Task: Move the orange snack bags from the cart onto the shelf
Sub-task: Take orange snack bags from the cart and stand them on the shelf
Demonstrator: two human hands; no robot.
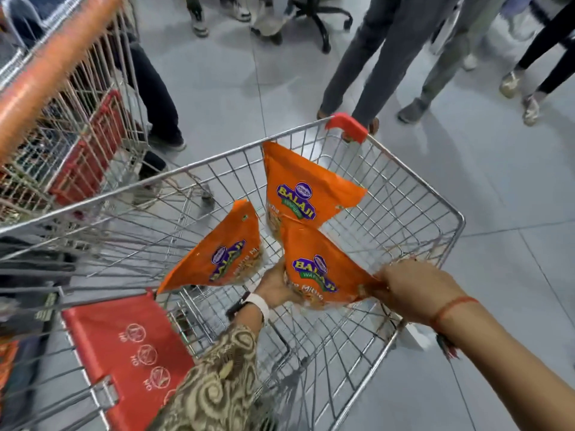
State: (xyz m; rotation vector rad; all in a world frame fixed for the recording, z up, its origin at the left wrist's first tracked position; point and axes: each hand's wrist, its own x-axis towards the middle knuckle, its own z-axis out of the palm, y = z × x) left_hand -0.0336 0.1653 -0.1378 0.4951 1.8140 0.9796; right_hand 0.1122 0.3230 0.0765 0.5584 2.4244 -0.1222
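Three orange snack bags sit inside the wire cart (448,209). One bag (298,188) leans upright against the far wall. A second bag (217,259) lies tilted at the left. The nearest bag (323,275) is gripped by both hands: my left hand (273,289) holds its lower left edge from below, and my right hand (417,287) pinches its right corner. No shelf is in view.
A red child-seat flap (130,346) folds at the cart's near end. Another wire cart with an orange handle (46,66) stands close on the left. Several people's legs (373,63) and an office chair base (323,17) crowd the grey tiled floor beyond.
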